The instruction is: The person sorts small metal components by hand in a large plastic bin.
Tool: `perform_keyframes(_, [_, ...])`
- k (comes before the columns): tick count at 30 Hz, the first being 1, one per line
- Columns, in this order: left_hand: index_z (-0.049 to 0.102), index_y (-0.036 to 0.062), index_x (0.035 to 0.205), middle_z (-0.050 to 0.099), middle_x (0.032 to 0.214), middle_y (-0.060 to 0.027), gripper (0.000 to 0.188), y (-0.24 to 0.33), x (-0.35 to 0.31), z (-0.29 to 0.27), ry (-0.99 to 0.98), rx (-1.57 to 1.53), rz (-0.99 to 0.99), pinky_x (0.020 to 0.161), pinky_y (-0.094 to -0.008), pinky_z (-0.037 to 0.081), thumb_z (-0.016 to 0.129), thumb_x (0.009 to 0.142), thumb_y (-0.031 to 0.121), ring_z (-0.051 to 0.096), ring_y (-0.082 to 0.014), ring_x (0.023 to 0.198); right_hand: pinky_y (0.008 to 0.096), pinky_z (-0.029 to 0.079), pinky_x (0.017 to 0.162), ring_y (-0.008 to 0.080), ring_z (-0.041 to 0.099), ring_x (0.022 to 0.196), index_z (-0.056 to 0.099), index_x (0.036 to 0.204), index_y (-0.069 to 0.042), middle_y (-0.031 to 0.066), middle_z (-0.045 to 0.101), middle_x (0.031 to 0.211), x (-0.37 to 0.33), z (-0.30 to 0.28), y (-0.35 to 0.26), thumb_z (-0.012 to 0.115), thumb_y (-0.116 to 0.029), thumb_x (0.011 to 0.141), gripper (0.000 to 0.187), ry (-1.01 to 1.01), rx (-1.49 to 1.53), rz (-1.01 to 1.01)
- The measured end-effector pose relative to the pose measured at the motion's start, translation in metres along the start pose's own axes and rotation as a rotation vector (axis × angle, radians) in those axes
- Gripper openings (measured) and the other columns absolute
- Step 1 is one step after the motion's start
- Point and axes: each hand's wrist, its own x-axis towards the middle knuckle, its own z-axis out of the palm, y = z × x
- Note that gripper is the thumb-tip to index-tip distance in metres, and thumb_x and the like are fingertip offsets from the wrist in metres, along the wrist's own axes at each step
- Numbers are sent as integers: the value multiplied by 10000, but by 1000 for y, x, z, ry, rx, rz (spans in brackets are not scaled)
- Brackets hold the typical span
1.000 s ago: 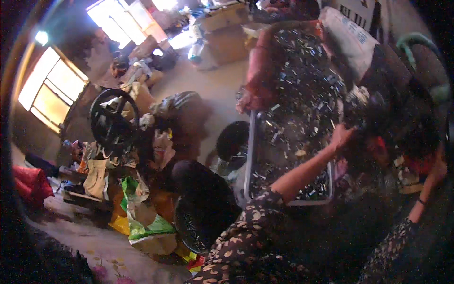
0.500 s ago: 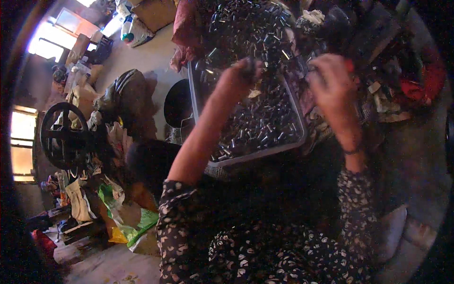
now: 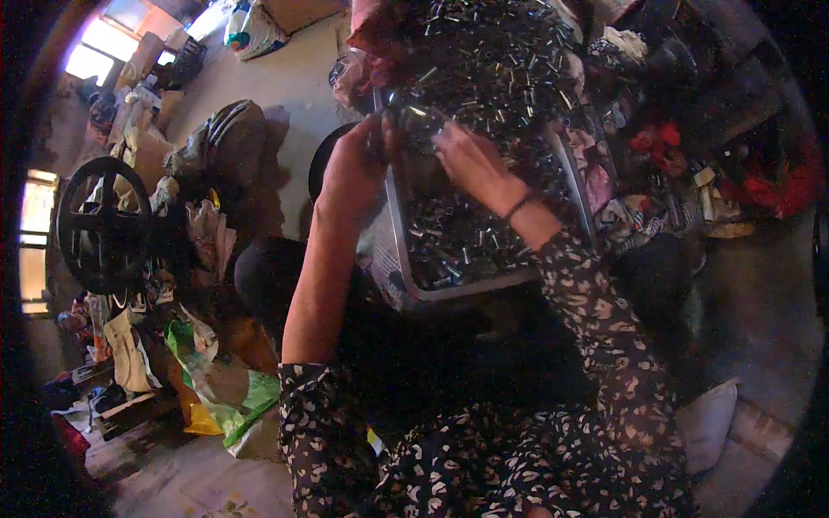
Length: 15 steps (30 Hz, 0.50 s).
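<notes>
A shallow plastic tray (image 3: 466, 289) with a pale rim lies in front of me, filled with many small shiny metal tubes (image 3: 466, 255). At its left edge is my left hand (image 3: 356, 164), fingers curled closed round something dark that I cannot make out. Over the tray, my right hand (image 3: 473, 164) reaches leftward, with thumb and fingers pinched together. Whatever it pinches, if anything, is too small to tell. The two hands are close but apart.
A pinkish-red cloth (image 3: 373, 43) hangs beyond the tray's left corner. Crumpled cloths (image 3: 635, 216) lie to its right. At the left stands a black handwheel (image 3: 105, 226), with a green and white plastic sack (image 3: 220, 380) on the floor below it.
My right hand has moved left from beyond the tray's right edge to over the tray. My left hand has drawn back left to the tray's edge. The view has shifted slightly.
</notes>
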Motion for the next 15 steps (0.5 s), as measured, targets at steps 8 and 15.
perform_keyframes(8, [527,-23,992,599,826,-62,225,-40,7,3,-40,-31,224,655,-250,440,518,817,118,545,-112,720,354,470,665,316,543,821,564,811,-37,156,523,863,6,3,-11,511,-53,705,119,-42,41,73])
perform_keyframes(15, [598,0,855,607,711,-47,136,-44,15,51,-121,99,-161,545,-253,444,551,776,100,557,-119,604,331,455,665,266,587,747,568,911,-23,155,595,821,-33,-61,13,573,-112,720,211,36,582,380])
